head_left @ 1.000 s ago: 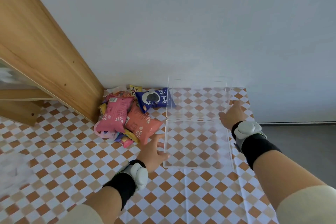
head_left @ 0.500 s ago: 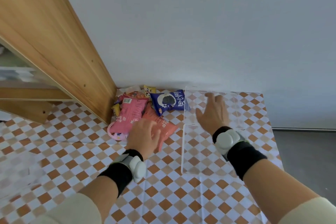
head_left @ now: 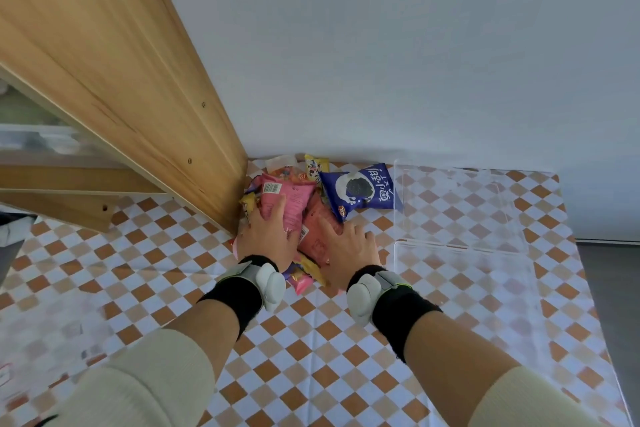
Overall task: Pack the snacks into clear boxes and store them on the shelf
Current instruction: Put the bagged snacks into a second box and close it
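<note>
Fingers (head_left: 277, 210) of the left hand (head_left: 268, 239) lie spread flat on the pink snack packet (head_left: 294, 196), the right hand (head_left: 346, 246) likewise on the red packet (head_left: 317, 243), likely to gather the pile heaped against the wooden shelf side (head_left: 138, 97). Just right on the counter (head_left: 173, 270) stands the empty clear box (head_left: 464, 305).

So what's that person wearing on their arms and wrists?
The left hand and right hand are bare, with no gloves. Each arm wears a cream sleeve, a black wristband and a rounded white-and-grey gadget strapped at the wrist. The strap on the right one has a thin yellow-green line. No cables show.
</note>
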